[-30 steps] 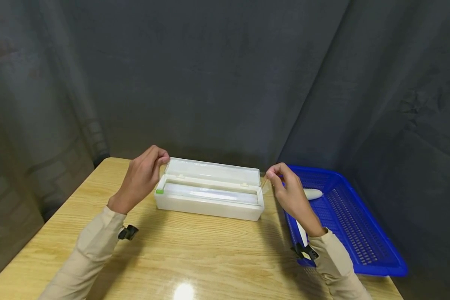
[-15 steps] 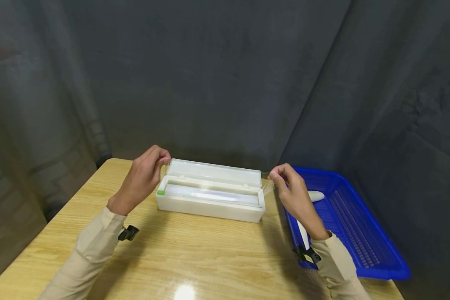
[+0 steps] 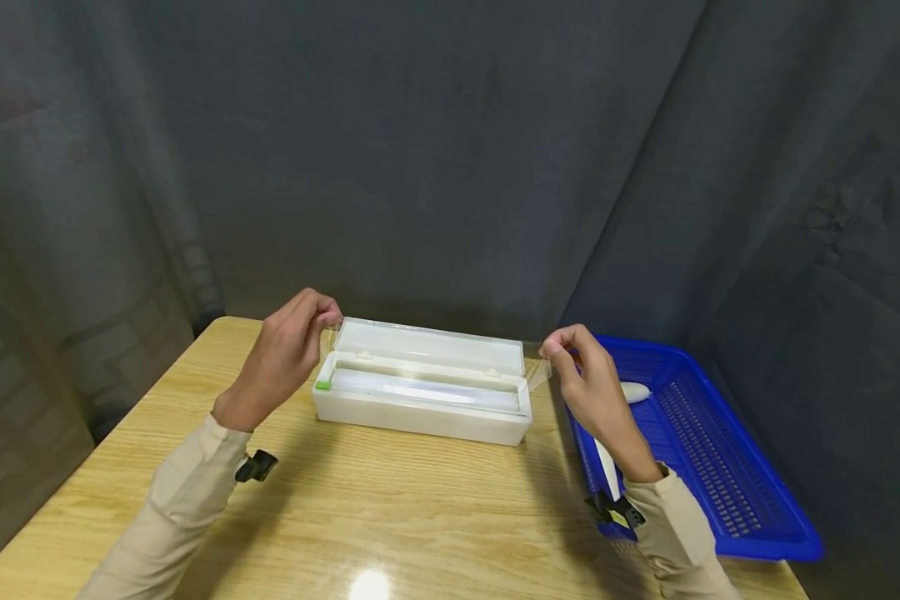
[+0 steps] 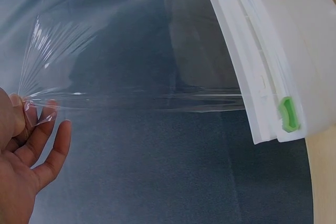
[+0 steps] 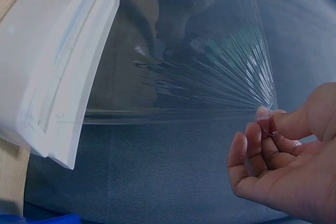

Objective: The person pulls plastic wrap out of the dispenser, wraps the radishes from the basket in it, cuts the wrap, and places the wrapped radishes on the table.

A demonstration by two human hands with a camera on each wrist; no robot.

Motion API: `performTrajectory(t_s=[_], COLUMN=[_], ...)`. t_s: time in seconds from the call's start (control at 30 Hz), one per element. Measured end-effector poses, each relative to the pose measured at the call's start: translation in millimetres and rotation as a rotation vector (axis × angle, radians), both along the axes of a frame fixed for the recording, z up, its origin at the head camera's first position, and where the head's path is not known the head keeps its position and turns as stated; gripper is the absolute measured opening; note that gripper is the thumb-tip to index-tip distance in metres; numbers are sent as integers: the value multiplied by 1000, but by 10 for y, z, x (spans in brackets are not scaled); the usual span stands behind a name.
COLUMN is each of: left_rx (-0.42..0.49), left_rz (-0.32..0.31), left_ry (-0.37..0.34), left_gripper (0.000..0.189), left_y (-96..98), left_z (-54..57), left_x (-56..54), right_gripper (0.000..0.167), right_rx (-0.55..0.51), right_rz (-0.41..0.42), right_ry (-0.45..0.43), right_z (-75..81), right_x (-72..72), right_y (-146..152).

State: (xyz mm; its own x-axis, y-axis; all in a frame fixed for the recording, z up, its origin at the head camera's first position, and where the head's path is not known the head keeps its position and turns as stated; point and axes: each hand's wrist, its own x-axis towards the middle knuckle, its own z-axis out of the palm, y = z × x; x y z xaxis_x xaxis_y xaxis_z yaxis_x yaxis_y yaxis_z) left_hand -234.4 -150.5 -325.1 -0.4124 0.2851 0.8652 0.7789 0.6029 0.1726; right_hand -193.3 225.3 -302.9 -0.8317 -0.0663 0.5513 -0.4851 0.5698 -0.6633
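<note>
A sheet of clear plastic wrap (image 4: 131, 61) stretches out of a white dispenser box (image 3: 420, 421) whose lid (image 3: 427, 346) stands raised. My left hand (image 3: 281, 354) pinches one corner of the wrap between thumb and fingers, at the box's left end. At the right end my right hand (image 3: 585, 387) pinches the other corner; folds fan out from its fingertips in the right wrist view. A roll (image 3: 420, 387) of wrap lies inside the box. The green slide cutter (image 4: 289, 114) sits at the box's left end.
A blue plastic basket (image 3: 783, 500) stands at the right of the wooden table (image 3: 390, 500), partly behind my right arm. Inside it are a pale, rounded long thing (image 3: 635, 392) and a white strip-like thing (image 3: 607, 467). A dark grey curtain (image 3: 420, 167) hangs behind the table.
My right hand has shifted slightly to the right with its corner of the wrap. The left hand stays nearly where it was, and both keep their pinch.
</note>
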Motion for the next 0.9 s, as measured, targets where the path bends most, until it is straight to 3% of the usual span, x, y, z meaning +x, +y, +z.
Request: performTrajectory(t_s=[0.9], left_rx=[-1], left_rz=[-38], left_ry=[18], left_gripper=[13], left_y=[24], left_z=[185], left_x=[122], right_gripper=[9], right_rx=[-39], right_rz=[34], right_ry=[56], right_z=[80], right_x=[83], right_y=[50])
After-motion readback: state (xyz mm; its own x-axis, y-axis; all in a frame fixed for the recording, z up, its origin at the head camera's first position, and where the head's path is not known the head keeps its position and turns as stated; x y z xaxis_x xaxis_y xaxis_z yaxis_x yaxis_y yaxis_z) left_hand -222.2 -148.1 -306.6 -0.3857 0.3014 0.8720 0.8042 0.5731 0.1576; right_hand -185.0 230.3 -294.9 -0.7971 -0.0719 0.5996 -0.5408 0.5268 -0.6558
